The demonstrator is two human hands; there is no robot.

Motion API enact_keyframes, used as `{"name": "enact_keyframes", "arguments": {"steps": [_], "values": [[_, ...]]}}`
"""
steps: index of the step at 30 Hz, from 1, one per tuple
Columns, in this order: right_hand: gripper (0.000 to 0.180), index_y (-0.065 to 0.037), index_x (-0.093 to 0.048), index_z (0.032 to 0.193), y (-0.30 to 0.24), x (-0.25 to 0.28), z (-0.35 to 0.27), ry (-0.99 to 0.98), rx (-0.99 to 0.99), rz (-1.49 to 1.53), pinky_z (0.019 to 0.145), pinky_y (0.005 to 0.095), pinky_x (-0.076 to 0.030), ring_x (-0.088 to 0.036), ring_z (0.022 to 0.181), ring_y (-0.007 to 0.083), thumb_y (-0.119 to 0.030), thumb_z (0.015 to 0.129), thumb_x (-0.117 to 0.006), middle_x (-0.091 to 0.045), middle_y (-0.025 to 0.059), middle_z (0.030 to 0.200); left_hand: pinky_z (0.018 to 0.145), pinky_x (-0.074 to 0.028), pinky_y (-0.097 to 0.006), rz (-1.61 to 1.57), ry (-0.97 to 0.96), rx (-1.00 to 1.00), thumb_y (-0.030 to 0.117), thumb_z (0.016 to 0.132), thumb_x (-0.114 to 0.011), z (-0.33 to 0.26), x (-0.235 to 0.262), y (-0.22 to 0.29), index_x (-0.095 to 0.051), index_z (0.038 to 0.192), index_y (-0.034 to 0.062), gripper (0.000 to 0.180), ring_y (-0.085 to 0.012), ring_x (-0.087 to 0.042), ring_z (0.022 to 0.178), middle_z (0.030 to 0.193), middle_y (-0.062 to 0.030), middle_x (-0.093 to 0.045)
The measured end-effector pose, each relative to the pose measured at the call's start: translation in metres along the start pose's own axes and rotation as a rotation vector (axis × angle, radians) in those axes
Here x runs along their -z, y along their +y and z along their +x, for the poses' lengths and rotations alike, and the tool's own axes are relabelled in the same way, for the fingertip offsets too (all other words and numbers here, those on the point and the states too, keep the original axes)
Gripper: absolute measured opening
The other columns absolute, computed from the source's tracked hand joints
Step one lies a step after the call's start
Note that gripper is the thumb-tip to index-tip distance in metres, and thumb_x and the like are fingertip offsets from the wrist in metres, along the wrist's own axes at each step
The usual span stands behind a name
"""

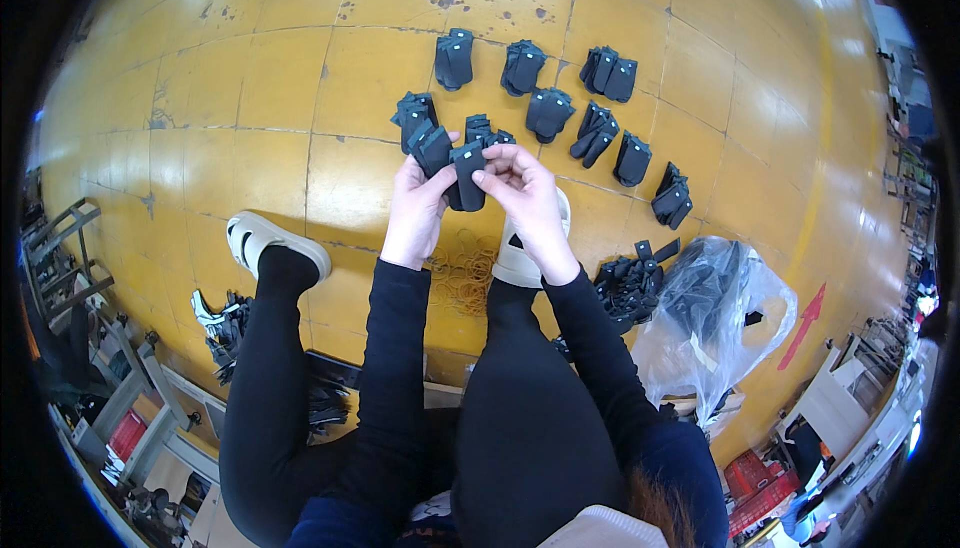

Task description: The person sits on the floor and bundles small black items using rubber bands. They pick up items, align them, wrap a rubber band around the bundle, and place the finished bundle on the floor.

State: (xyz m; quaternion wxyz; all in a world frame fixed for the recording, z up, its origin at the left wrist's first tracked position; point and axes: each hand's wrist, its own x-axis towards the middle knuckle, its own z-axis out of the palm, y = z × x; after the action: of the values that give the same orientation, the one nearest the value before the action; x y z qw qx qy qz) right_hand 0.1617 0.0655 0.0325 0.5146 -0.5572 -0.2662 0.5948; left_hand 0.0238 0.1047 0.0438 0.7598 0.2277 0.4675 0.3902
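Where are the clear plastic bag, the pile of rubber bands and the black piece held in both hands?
Clear plastic bag [735, 308], head view, its crinkled side.
Rubber bands [462, 278], head view, middle of the pile.
Black piece [468, 173], head view, its middle.

Matt black pieces [466, 170], looking like soft fabric or foam, no shine on them. The floor [260, 78] is glossy yellow paint, scuffed and chipped in spots. That bag [735, 313] is thin clear plastic, crinkled, catching light. Sandals [262, 240]: smooth off-white rubbery finish.
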Motion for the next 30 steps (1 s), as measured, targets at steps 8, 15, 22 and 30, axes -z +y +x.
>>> {"name": "enact_keyframes", "arguments": {"steps": [8,15,22,30], "values": [[0.024,-0.001,-0.058,0.105,0.016,0.014,0.0,0.083,0.009,-0.122,0.066,0.0192,-0.044,-0.053,0.071,0.0052,0.001,0.082,-0.066,-0.06,-0.0003,0.082,0.076,-0.047,-0.023,0.147,0.188,-0.052,-0.001,0.082,-0.059,0.006,0.008,-0.015,-0.058,0.115,0.0006,0.033,-0.0101,-0.06,0.086,0.098,-0.0047,-0.063],[0.018,0.0,-0.062,0.1,0.029,0.056,0.054,0.309,0.054,-0.172,0.063,0.0207,-0.043,-0.053,0.069,0.006,-0.004,0.084,-0.066,-0.06,-0.0006,0.079,0.072,-0.047,-0.023,0.062,0.216,0.004,0.003,0.083,-0.057,0.005,0.014,-0.007,-0.058,0.115,0.0028,0.032,-0.0097,-0.06,0.085,0.096,-0.0028,-0.063],[0.021,0.004,-0.063,0.101,0.042,0.039,0.117,0.213,0.15,-0.33,0.067,0.0232,-0.048,-0.06,0.072,0.0101,-0.005,0.082,-0.067,-0.067,0.0076,0.087,0.084,-0.047,-0.027,0.023,0.233,0.036,0.001,0.083,-0.055,0.003,0.017,-0.005,-0.058,0.116,0.0011,0.034,-0.0134,-0.06,0.095,0.103,-0.006,-0.064],[0.02,0.003,-0.066,0.098,0.038,-0.012,0.168,0.125,0.21,-0.454,0.067,0.026,-0.053,-0.066,0.074,0.0144,-0.004,0.08,-0.068,-0.069,0.0116,0.085,0.082,-0.049,-0.03,-0.003,0.183,0.09,0.001,0.085,-0.055,0.004,0.018,-0.007,-0.055,0.12,0.0019,0.035,-0.0151,-0.06,0.097,0.109,-0.0073,-0.062]]}}
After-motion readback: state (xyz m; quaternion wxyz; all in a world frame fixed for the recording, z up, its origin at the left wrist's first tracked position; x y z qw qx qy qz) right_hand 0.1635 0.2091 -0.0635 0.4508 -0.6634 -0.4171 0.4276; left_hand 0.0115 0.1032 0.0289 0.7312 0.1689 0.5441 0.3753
